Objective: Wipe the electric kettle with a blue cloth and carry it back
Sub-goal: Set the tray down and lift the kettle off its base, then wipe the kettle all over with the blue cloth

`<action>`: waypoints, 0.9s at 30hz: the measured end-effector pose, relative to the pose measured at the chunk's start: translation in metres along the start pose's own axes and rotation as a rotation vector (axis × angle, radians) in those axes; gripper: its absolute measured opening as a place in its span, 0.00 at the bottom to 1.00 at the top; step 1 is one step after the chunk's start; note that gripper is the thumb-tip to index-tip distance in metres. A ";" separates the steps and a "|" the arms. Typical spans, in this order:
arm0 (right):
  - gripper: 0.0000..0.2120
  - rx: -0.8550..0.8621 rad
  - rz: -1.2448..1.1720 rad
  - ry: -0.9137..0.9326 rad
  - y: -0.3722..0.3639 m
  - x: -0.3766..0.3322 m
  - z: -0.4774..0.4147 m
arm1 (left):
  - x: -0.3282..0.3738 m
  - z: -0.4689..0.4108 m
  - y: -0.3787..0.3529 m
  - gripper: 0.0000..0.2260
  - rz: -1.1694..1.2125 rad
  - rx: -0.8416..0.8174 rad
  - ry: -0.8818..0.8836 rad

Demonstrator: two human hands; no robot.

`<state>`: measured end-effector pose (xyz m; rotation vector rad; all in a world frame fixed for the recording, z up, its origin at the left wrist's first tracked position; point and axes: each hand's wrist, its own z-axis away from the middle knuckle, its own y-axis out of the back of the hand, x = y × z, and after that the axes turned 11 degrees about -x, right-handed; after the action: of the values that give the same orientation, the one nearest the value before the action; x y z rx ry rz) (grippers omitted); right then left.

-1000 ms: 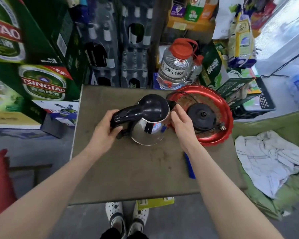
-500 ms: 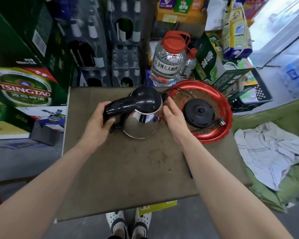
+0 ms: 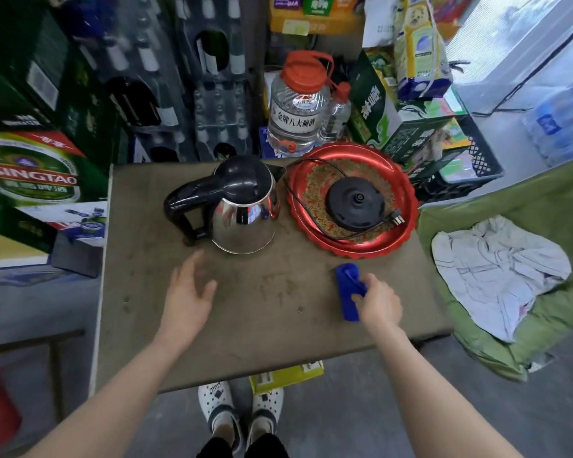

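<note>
Nearest to the camera, two bare forearms reach forward over the near edge of the brown table (image 3: 265, 352). The left hand (image 3: 187, 294) hovers palm down with its fingers spread and slightly blurred; it grasps nothing and stays apart from the kettle. The right hand (image 3: 379, 300) lies on the right side of the table, its fingers closed over the near part of the blue cloth (image 3: 348, 287), which rests flat on the tabletop. Farther, the electric kettle (image 3: 240, 206) stands upright near the middle, its black handle pointing left, and no hand touches it. Just to its right, the red tray (image 3: 399, 193) holds the black kettle base (image 3: 354, 201) with its cord. Behind the table stands a clear jug (image 3: 296, 107) with a red cap.
</note>
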<state>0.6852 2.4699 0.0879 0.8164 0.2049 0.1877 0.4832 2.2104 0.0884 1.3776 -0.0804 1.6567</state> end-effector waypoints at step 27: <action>0.07 -0.094 -0.635 1.098 0.212 -0.093 0.200 | 0.242 0.085 0.074 0.13 0.414 -0.341 -0.380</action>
<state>0.6276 2.4493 0.3874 0.4467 1.4545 0.0246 0.5147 2.2669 0.3471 1.4516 -0.8793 1.5856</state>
